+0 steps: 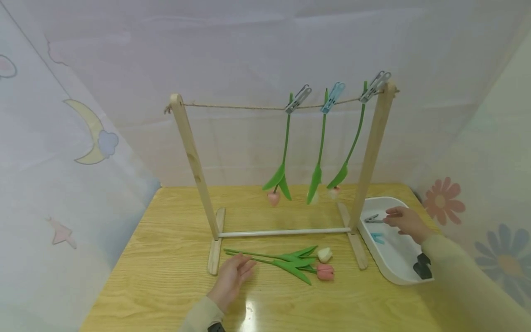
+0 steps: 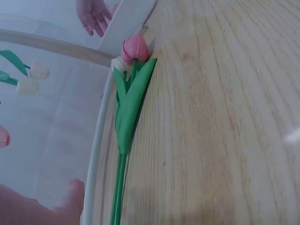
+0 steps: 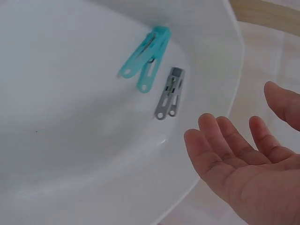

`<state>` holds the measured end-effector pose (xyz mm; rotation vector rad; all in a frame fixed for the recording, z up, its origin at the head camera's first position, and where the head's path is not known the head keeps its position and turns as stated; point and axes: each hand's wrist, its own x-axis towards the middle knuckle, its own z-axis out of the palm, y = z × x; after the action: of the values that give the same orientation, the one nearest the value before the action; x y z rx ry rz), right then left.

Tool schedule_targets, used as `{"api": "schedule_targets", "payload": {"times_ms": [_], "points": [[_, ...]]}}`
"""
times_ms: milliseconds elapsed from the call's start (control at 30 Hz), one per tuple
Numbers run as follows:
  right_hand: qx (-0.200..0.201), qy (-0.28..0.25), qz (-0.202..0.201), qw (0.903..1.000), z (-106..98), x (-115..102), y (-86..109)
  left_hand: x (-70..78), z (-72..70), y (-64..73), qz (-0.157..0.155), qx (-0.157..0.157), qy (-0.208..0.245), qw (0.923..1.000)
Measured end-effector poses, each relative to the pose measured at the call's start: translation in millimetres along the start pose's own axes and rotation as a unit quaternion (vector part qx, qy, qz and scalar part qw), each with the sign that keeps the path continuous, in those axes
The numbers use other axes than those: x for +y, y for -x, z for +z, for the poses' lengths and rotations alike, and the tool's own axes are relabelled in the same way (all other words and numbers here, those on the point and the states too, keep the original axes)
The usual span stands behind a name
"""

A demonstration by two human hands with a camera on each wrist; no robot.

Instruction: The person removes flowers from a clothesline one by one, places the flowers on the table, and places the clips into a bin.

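My right hand (image 1: pixel 408 223) hovers over the white tray (image 1: pixel 387 272), its fingers loosely bent and holding nothing. Close to its fingertips lies a grey clothespin (image 3: pixel 170 93), with a turquoise clothespin (image 3: pixel 146 58) beside it. On the table, my left hand (image 1: pixel 231 279) is at the stem ends of two artificial tulips, fingers relaxed and not curled round them. One of these is a pink tulip (image 1: pixel 325 272), the other a white tulip (image 1: pixel 325 255); their green leaves overlap.
A wooden frame (image 1: pixel 195 166) carries a twine line (image 1: pixel 236 108). Toward its right end, two grey clothespins (image 1: pixel 298 99) and a blue clothespin (image 1: pixel 333 97) hold three tulips upside down. A white bar (image 1: pixel 286 232) joins the frame's feet low over the table (image 1: pixel 166 258).
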<state>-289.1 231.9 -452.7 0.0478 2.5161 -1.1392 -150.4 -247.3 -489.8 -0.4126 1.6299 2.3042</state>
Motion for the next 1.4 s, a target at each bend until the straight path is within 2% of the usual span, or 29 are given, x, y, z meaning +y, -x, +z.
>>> {"api": "schedule_targets", "payload": {"times_ms": [367, 600, 900, 1067, 1233, 1400], "points": [[0.007, 0.005, -0.058, 0.9983, 4, -25, 24.9, 12.5, 1.9, 3.3, 0.033, 0.042, 0.007, 0.9985], [0.022, 0.009, -0.086, 0.996, 9, -39, 35.6, 20.7, 2.8, 5.5, 0.077, 0.046, -0.049, 0.9948], [0.029, 0.0, -0.1, 0.9946, 19, -58, 49.3, 34.7, 7.8, 10.1, 0.148, 0.05, -0.125, 0.9799], [0.039, -0.009, -0.127, 0.9911, 23, -68, 55.2, 42.2, 11.7, 6.7, 0.179, 0.059, -0.149, 0.9706], [0.05, -0.016, -0.168, 0.9843, 25, -80, 62.0, 49.7, 13.3, 2.3, 0.222, 0.052, -0.183, 0.9564], [0.056, -0.026, -0.19, 0.9799, 26, -91, 68.7, 58.1, 14.2, 0.5, 0.251, 0.035, -0.21, 0.9442]]}}
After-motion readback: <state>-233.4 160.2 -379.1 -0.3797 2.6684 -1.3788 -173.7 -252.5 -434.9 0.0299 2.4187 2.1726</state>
